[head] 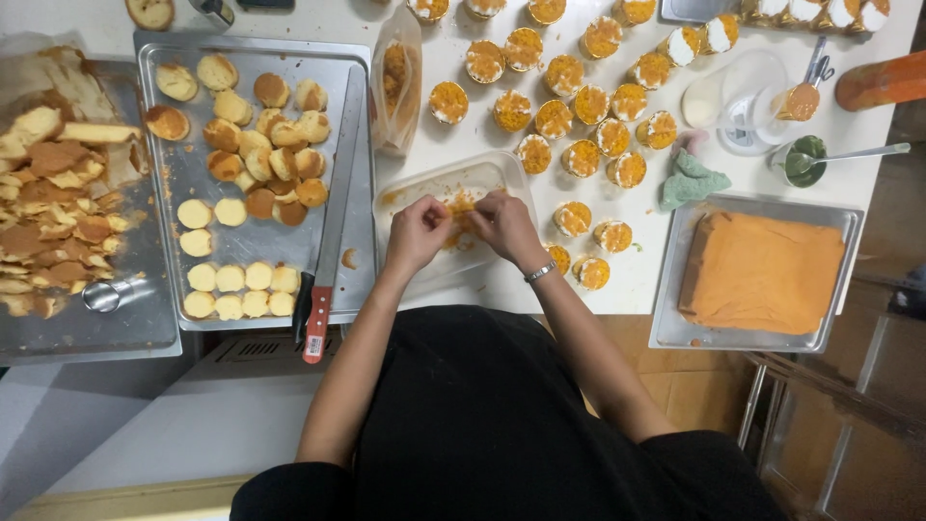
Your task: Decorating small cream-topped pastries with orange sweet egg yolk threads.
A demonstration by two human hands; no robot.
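Left hand (417, 232), right hand (505, 224) both pinching orange shreds (461, 207) over one clear tub (434, 188); three trays.

- Place: a small baking or pastry kitchen, set up for batch work on a white worktable (453, 125).
- Left: metal baking tray (352, 58) of round sponge cake discs (256, 145); a long red-handled knife (328, 246) laid on its right edge.
- Far left: second tray heaped with cake trimmings (53, 212) and a round metal cutter (101, 294).
- Far centre: rows of small cups topped with orange shreds (579, 96).
- Right: tray holding a flat orange sheet cake (762, 270).
- Far right: kitchen scale (748, 121), cup with spoon (803, 159), green cloth (690, 178).
- Centre: clear plastic tub (444, 188) of orange shreds.
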